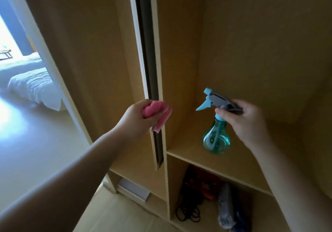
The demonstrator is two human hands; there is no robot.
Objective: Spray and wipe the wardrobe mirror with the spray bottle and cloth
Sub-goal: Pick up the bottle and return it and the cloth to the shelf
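Note:
My left hand point(138, 117) grips a bunched pink cloth point(158, 114) right at the edge of the sliding wardrobe door point(147, 51). The mirror point(53, 69) on that door fills the left side and reflects a bed and a bright room. My right hand point(240, 118) holds the grey and blue trigger head of a teal spray bottle point(216, 138). The bottle's base sits on or just above a wooden shelf point(206, 161) inside the open wardrobe; I cannot tell if it touches.
The open wardrobe compartment point(251, 42) has bare wooden walls. Below the shelf lie a dark bag with cords point(195, 192) and a blue-grey bundle point(231, 208). A pale wooden floor point(116, 213) shows at the bottom.

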